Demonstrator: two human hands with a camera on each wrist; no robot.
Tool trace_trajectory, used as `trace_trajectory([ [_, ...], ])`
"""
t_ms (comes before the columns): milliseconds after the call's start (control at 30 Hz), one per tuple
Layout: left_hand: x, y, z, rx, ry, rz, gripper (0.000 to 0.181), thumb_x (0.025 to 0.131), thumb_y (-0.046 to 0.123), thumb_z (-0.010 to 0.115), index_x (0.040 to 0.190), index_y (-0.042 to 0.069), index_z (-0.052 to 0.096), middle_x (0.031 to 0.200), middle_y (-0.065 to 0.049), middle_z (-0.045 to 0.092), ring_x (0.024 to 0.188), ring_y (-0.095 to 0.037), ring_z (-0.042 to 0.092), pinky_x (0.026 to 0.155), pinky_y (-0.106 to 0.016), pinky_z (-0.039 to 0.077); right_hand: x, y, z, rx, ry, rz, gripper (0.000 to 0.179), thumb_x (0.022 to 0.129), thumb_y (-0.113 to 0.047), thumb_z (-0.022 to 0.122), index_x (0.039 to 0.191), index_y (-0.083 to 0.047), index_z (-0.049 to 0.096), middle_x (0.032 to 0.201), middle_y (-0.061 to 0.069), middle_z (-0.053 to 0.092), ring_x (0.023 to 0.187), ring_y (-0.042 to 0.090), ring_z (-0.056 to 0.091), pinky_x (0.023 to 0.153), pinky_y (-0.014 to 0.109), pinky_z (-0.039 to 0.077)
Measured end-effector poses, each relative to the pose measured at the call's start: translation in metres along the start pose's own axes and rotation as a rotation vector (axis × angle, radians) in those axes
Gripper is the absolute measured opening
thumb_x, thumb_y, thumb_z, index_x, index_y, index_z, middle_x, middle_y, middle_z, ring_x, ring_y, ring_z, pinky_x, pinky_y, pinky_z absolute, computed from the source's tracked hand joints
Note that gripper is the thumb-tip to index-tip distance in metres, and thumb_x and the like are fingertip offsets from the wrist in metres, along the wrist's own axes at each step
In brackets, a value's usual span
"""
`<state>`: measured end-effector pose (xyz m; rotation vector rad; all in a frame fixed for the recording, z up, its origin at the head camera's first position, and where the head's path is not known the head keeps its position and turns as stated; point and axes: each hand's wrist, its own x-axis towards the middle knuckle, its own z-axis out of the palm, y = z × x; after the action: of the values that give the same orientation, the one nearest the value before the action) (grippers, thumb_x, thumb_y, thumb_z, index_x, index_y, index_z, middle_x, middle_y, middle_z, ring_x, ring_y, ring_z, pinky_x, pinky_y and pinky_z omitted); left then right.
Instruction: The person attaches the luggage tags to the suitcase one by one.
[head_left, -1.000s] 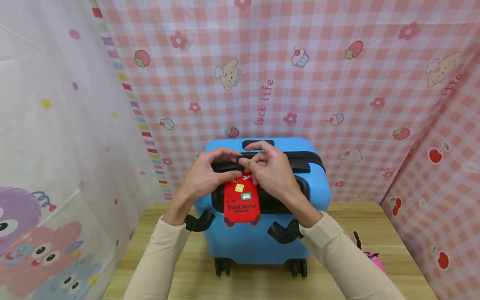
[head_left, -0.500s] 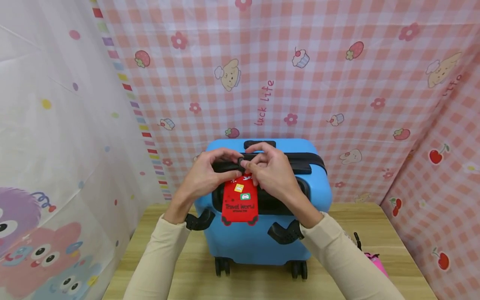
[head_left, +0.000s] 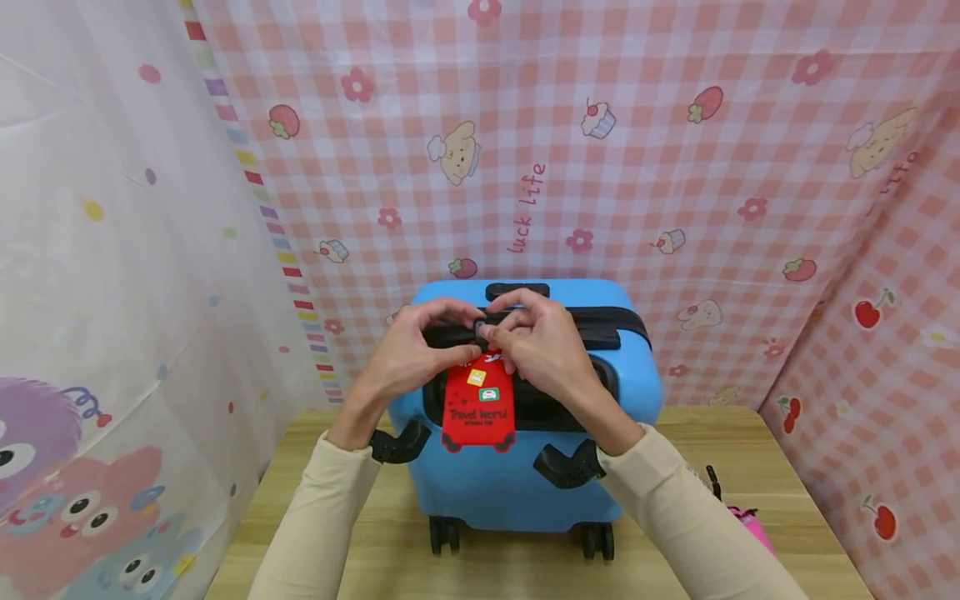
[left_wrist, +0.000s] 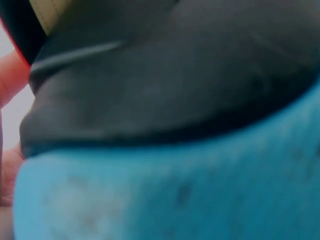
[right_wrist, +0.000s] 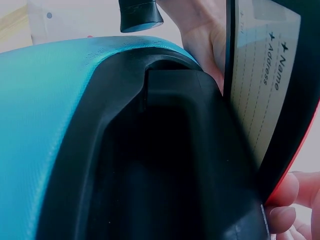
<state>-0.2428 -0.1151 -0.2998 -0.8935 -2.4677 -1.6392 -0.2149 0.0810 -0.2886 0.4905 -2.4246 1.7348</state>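
Note:
A red luggage tag (head_left: pixel 480 417), printed "Travel World", hangs against the front of a small blue suitcase (head_left: pixel 517 496). My left hand (head_left: pixel 408 346) has its thumb at the tag's upper edge and its index fingertip at the short black strap (head_left: pixel 480 327). From the other side my right hand (head_left: pixel 551 346) pinches that strap between thumb and fingers. Both hands are close over the black carry handle (head_left: pixel 598 340), and they hide part of it and the strap's lower end. In the right wrist view the tag's back shows a card (right_wrist: pixel 265 75) with "Name" and "Address" lines.
The suitcase stands upright on black wheels (head_left: pixel 597 537) on a wood-grain table (head_left: pixel 322 500). A pink item (head_left: pixel 752 525) with a black loop lies at the right, partly behind the right sleeve. A pink checked cloth (head_left: pixel 645 183) hangs close behind.
The tag has swung slightly to the left. Both hands have stayed in nearly the same place, with small finger movements at the strap.

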Motion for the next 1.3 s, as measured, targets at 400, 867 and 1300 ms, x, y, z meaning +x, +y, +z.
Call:
trace_trajectory([
  [400, -0.0008, 0.0009, -0.0002, -0.009, -0.005, 0.003, 0.031, 0.086, 0.011, 0.076, 0.116, 0.009, 0.067, 0.106, -0.007, 0.069, 0.098, -0.022, 0.064, 0.087, -0.04, 0.055, -0.0012, -0.0006, 0.0005, 0.005, 0.007, -0.013, 0.024, 0.095, -0.015, 0.067, 0.116, -0.005, 0.06, 0.074, 0.01, 0.067, 0.051, 0.023, 0.052, 0.045, 0.033, 0.044],
  [867, -0.0019, -0.0007, 0.0, 0.012, 0.018, 0.016, 0.029, 0.088, 0.015, 0.073, 0.117, 0.011, 0.068, 0.109, -0.004, 0.069, 0.103, -0.021, 0.062, 0.089, -0.041, 0.054, -0.0015, 0.0005, 0.0008, -0.028, 0.048, -0.005, 0.019, 0.094, -0.019, 0.068, 0.108, -0.006, 0.066, 0.073, 0.006, 0.069, 0.051, 0.024, 0.055, 0.047, 0.034, 0.05],
  [1300, -0.0023, -0.0005, 0.0003, 0.009, 0.034, 0.01, 0.026, 0.091, 0.016, 0.072, 0.116, 0.012, 0.069, 0.109, -0.003, 0.07, 0.101, -0.019, 0.063, 0.089, -0.041, 0.054, -0.0005, 0.0014, 0.001, -0.043, 0.047, -0.017, 0.016, 0.094, -0.021, 0.069, 0.1, -0.007, 0.07, 0.061, 0.008, 0.063, 0.051, 0.024, 0.057, 0.048, 0.035, 0.053],
])
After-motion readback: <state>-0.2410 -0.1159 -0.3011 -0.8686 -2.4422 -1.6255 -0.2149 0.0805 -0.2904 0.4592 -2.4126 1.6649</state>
